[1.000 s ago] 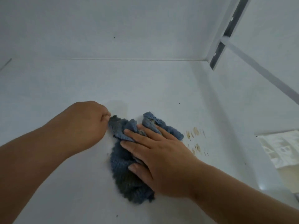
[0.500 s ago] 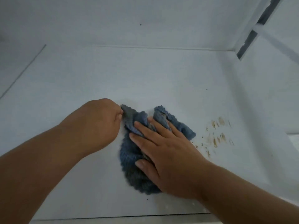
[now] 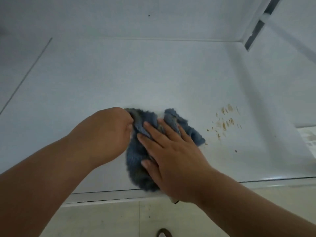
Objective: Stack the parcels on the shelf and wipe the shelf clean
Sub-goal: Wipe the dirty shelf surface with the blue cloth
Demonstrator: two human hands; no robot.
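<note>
A crumpled blue cloth (image 3: 136, 161) lies on the white shelf board (image 3: 119, 79), close to its front edge. My left hand (image 3: 106, 134) is closed, pinching the cloth's upper left corner. My right hand (image 3: 174, 159) lies flat on top of the cloth, fingers spread and pointing up-left. To the right of the cloth, brown smears and crumbs (image 3: 225, 122) mark the board. No parcel shows on this board.
The shelf's white back wall (image 3: 148, 16) and a right side panel with a slotted upright (image 3: 256, 29) close the space in. A white wrapped item (image 3: 309, 139) shows at the right edge. Below the front edge lie pale floor tiles and a sandal tip (image 3: 163, 232).
The view has pulled back and tipped down, so the shelf's front edge and the floor now show. Both hands stay on the cloth, which sits nearer the front edge.
</note>
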